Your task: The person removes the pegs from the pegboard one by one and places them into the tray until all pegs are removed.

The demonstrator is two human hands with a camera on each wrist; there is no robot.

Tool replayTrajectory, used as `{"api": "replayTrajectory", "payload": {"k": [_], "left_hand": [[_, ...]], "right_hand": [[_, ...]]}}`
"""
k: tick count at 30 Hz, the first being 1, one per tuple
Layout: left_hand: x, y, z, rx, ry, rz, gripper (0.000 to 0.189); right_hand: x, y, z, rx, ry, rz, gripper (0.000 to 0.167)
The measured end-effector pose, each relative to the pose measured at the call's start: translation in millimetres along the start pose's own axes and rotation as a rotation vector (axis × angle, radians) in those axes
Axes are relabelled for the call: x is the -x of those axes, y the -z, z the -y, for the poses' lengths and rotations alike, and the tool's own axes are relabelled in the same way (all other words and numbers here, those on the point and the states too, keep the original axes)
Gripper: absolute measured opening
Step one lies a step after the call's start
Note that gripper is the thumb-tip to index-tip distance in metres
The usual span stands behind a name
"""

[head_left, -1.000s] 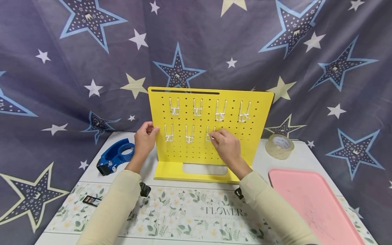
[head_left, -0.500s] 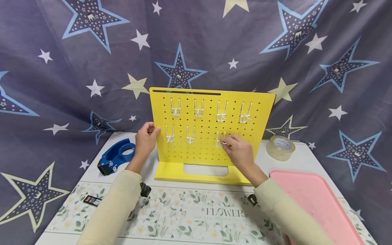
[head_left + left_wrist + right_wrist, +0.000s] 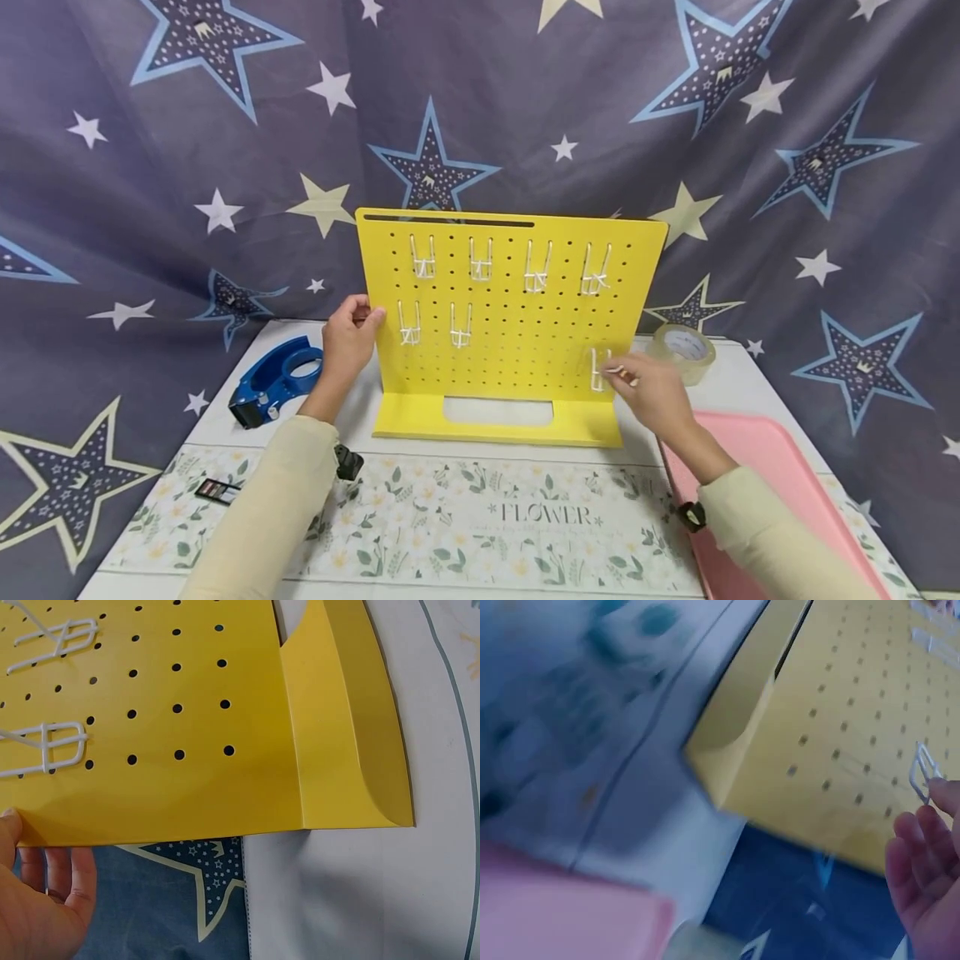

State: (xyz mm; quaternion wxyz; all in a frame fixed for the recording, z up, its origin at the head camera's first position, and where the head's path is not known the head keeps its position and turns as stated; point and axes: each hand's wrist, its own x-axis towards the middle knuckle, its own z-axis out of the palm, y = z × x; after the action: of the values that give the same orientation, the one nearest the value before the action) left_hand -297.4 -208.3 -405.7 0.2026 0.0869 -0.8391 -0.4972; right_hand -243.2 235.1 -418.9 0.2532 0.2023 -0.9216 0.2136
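A yellow pegboard (image 3: pixel 517 354) stands upright on its folded base. My left hand (image 3: pixel 347 340) grips its left edge, thumb on the front face and the other fingers behind, as the left wrist view also shows. My right hand (image 3: pixel 654 393) pinches a white wire pegboard hook (image 3: pixel 596 372) between thumb and fingertips, in front of the board's lower right corner. In the right wrist view this hook (image 3: pixel 924 769) overlaps the board. Several similar hooks hang in the top row, among them one hook (image 3: pixel 481 260), and two more hang at the left of the row below.
At the left lies a blue tape dispenser (image 3: pixel 281 379), with a small black-framed item (image 3: pixel 217 491) nearer. A clear tape roll (image 3: pixel 682 348) stands behind a pink tray (image 3: pixel 750 442) at the right. A flowered mat (image 3: pixel 450 529) covers the table front.
My right hand has drawn a hook away from the lower row and moved it right and down to the board's corner. My left hand keeps its grip on the left edge.
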Motion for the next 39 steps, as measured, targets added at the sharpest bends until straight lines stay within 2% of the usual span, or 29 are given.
{"api": "replayTrajectory", "payload": {"k": [4,13,17,30,39], "left_hand": [[-2.5,0.4,-1.1,0.004,0.003,0.001,0.029],[-0.8,1.3,-1.1,-0.005,0.028,0.025,0.029],[-0.5,3.0,-4.3,-0.005,0.026,0.025,0.029],[-0.1,2.7,-3.7,-0.012,0.058,0.048,0.030],[-0.2,2.6,-3.6,-0.008,0.046,0.034,0.028]], "right_hand": [[13.4,15,-23,0.005,-0.095,0.049,0.006],[47.2,39,-74,0.064,-0.143,0.226,0.003],[56.2,43,-88,0.063,-0.159,0.268,0.005],[76.8,35,-109,0.056,-0.221,0.383,0.006],[82.1,30,-115,0.054,-0.239,0.394,0.004]]}}
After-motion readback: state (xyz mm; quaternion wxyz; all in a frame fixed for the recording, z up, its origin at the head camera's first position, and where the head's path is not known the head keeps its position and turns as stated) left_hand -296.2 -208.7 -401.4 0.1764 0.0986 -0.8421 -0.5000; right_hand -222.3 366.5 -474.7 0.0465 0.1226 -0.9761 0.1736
